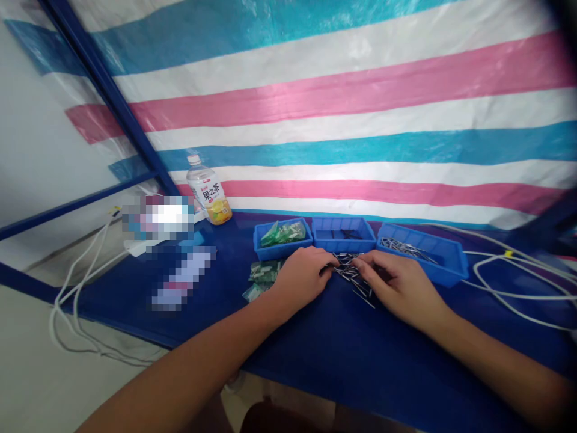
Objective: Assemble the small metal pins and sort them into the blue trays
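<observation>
Left hand [301,273] and right hand [401,278] at metal-piece pile [349,273]

The pile is lying on the surface [324,355]. The left grip is touching its nine o'clock edge, the right its three o'clock; both are showing bent, nearly closed fingers, but whether either is pinching a piece cannot be told. At ten o'clock a blue bin [270,251] is holding green packets [283,232]; at twelve, a second bin [342,245], few dark pieces [348,234]; at two, a third bin [446,278], silvery pieces [403,247]. Further toward ten, a bottle [210,191] is displaying "果之茶".

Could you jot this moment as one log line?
left hand: at thin metal pieces | right hand: at same pile | beyond hands: three blue bins
</observation>
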Action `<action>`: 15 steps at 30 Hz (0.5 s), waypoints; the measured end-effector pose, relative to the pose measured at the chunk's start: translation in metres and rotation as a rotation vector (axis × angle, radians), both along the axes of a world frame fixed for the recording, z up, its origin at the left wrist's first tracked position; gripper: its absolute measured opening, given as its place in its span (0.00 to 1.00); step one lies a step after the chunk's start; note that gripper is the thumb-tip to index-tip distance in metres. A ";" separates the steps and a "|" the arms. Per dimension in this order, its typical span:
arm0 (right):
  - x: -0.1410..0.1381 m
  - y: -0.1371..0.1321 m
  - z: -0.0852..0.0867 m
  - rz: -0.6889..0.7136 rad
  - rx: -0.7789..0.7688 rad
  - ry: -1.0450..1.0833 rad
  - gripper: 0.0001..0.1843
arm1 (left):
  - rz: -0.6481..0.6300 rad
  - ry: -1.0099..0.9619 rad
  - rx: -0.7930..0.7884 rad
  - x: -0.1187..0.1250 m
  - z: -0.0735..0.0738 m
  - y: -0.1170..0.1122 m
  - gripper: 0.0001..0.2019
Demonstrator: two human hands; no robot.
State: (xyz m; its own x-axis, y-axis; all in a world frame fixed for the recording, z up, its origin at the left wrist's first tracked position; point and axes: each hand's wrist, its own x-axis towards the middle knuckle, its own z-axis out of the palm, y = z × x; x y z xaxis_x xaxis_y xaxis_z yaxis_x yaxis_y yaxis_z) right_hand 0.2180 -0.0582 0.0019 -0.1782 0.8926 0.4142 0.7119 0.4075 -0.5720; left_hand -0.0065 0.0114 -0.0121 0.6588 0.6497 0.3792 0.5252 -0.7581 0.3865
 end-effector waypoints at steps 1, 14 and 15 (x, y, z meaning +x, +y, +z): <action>0.000 0.000 0.000 0.004 0.003 -0.006 0.17 | 0.002 -0.002 0.001 0.000 0.000 0.000 0.09; 0.004 0.006 -0.010 0.081 -0.002 0.058 0.08 | -0.036 -0.441 -0.124 0.006 0.012 -0.011 0.06; 0.004 0.005 -0.010 0.080 -0.015 0.067 0.08 | -0.041 -0.460 -0.139 0.007 0.013 -0.012 0.07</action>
State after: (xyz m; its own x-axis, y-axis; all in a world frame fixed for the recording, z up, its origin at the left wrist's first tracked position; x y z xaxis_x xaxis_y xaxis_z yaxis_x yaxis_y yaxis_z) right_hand 0.2219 -0.0530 -0.0080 -0.2213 0.8828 0.4143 0.6371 0.4525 -0.6239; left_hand 0.0004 -0.0004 0.0008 0.4696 0.6919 0.5485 0.2468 -0.6993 0.6708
